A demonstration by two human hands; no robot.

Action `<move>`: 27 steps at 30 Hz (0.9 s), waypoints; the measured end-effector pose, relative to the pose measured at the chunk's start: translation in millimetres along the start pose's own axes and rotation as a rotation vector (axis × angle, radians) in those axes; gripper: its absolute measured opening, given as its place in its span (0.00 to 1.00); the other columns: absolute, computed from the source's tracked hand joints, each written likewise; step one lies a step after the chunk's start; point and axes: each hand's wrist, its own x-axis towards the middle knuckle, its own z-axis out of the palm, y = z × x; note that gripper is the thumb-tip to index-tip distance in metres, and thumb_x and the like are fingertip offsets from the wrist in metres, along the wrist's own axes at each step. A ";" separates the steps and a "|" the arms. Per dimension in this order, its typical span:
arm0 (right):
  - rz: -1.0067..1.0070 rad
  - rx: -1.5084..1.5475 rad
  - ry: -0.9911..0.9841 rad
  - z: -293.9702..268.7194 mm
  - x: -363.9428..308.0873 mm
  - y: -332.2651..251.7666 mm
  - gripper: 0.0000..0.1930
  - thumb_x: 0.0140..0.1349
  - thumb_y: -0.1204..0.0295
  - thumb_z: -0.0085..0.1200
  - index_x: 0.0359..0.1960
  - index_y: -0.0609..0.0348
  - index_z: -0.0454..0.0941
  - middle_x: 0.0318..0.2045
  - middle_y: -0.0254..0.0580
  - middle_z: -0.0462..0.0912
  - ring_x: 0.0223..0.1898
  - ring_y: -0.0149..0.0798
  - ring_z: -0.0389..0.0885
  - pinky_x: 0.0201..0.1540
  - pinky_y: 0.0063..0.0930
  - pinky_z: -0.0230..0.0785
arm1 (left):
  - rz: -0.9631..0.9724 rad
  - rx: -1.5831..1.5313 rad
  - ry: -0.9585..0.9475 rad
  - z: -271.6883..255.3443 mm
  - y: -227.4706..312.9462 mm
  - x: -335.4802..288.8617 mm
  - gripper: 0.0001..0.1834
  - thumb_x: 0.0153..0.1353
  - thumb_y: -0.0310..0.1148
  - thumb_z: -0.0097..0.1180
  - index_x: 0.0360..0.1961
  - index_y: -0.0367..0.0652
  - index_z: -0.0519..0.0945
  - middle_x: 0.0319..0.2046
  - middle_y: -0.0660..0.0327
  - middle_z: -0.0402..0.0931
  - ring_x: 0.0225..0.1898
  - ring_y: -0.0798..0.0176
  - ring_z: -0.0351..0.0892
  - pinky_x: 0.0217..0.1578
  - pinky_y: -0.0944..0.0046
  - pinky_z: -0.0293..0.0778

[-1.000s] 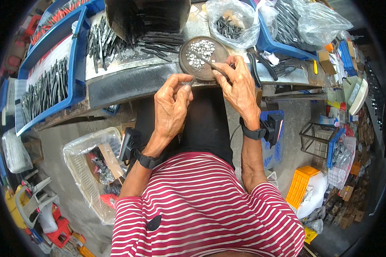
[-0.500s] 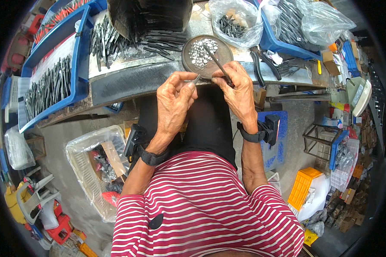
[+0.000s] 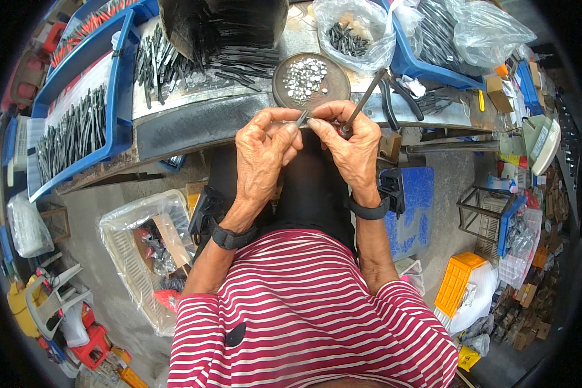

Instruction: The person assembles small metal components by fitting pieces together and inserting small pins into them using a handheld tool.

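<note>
Between the thumb and forefinger of my left hand (image 3: 264, 145) is a small grey metal piece (image 3: 302, 118), pinched just over the bench's front edge. My right hand (image 3: 352, 145) is closed around a screwdriver-like tool (image 3: 366, 97) with a long dark shaft and a reddish end in the palm. The shaft points up and away to the right. My right thumb and forefinger meet at the metal piece's right side; whether they grip it is unclear. Just beyond both hands, a round brown dish (image 3: 279, 84) holds many small shiny silvery bits (image 3: 304, 76).
Black-handled pliers (image 3: 389, 107) lie right of the dish. Behind are a clear bag (image 3: 362, 61) of dark parts and a blue bin (image 3: 410, 68). Dark metal strips (image 3: 246, 64) pile up to the left, beside a blue tray (image 3: 119, 123). A plastic-lined crate (image 3: 126, 258) stands on the floor.
The screwdriver-like tool has swung from pointing over the dish to pointing up and right. My right fingertips have come leftward to the metal piece; my left hand has hardly moved.
</note>
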 end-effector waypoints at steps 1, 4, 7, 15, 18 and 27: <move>0.000 0.001 -0.001 0.8 -0.5 -0.6 0.06 0.50 0.77 0.57 0.30 0.63 0.75 0.20 0.30 0.75 0.18 0.19 0.69 0.19 0.11 0.60 | -0.008 -0.009 0.004 0.4 0.6 -0.2 0.09 0.55 0.23 0.48 0.38 0.32 0.71 0.18 0.64 0.69 0.15 0.80 0.59 0.15 0.82 0.54; -0.007 0.008 0.007 3.5 -1.7 -2.2 0.06 0.49 0.79 0.57 0.30 0.63 0.75 0.21 0.30 0.76 0.19 0.19 0.69 0.20 0.11 0.61 | -0.013 -0.015 0.004 -0.8 -0.9 -0.6 0.09 0.55 0.23 0.48 0.38 0.32 0.72 0.18 0.64 0.69 0.15 0.80 0.59 0.15 0.82 0.54; -0.045 0.032 0.054 5.3 -1.8 -1.4 0.07 0.49 0.80 0.57 0.30 0.62 0.75 0.22 0.30 0.77 0.20 0.19 0.69 0.21 0.11 0.62 | -0.024 -0.023 -0.011 -1.1 -1.3 -0.6 0.09 0.55 0.24 0.49 0.38 0.33 0.72 0.18 0.64 0.69 0.15 0.80 0.59 0.15 0.82 0.53; -0.132 -0.014 0.082 5.7 -1.8 -1.7 0.07 0.47 0.79 0.59 0.29 0.61 0.76 0.24 0.29 0.77 0.22 0.19 0.70 0.24 0.12 0.62 | -0.040 -0.062 -0.014 -0.5 -1.3 -1.0 0.10 0.55 0.24 0.48 0.38 0.32 0.72 0.18 0.63 0.69 0.15 0.80 0.58 0.15 0.82 0.53; -0.142 -0.063 0.091 5.7 -2.8 -4.0 0.07 0.46 0.79 0.59 0.28 0.61 0.76 0.23 0.30 0.77 0.23 0.20 0.70 0.25 0.13 0.63 | -0.049 -0.087 -0.014 -1.6 -2.1 -0.5 0.09 0.55 0.23 0.47 0.38 0.32 0.71 0.18 0.63 0.70 0.14 0.79 0.58 0.15 0.82 0.53; -0.154 -0.086 0.079 5.8 -2.8 -4.8 0.06 0.47 0.82 0.56 0.29 0.63 0.76 0.24 0.35 0.77 0.24 0.25 0.74 0.28 0.17 0.66 | -0.074 -0.115 -0.026 -1.6 -1.7 0.4 0.09 0.55 0.22 0.47 0.38 0.32 0.71 0.18 0.62 0.70 0.14 0.79 0.58 0.15 0.81 0.53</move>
